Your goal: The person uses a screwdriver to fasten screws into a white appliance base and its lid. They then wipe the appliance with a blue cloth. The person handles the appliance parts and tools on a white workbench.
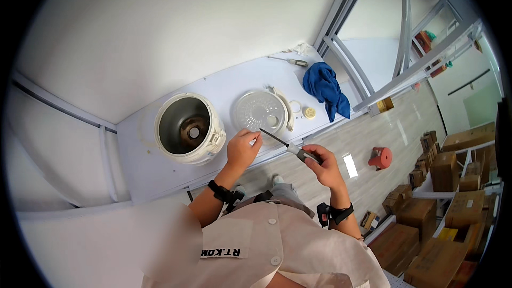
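My right hand (322, 166) grips the grey-and-black handle of a screwdriver (293, 149), its shaft slanting up and left. The screwdriver's tip is right by the fingertips of my left hand (242, 150). Those fingers are pinched together; a small pale bit shows at them, too small to name. Just beyond lies a round, clear-looking ribbed lid (250, 108) on the white table. To the left stands a white appliance pot (213, 141), open at the top, with a stained metal inside. A curved white piece (288, 112) rests against the lid's right side.
Right of the lid lie a thin ring (295, 106), a round yellowish cap (309, 112) and a crumpled blue cloth (326, 90). Another screwdriver (297, 62) is near the back wall. A red stool (380, 158) and stacked cardboard boxes (421, 214) stand on the floor to the right.
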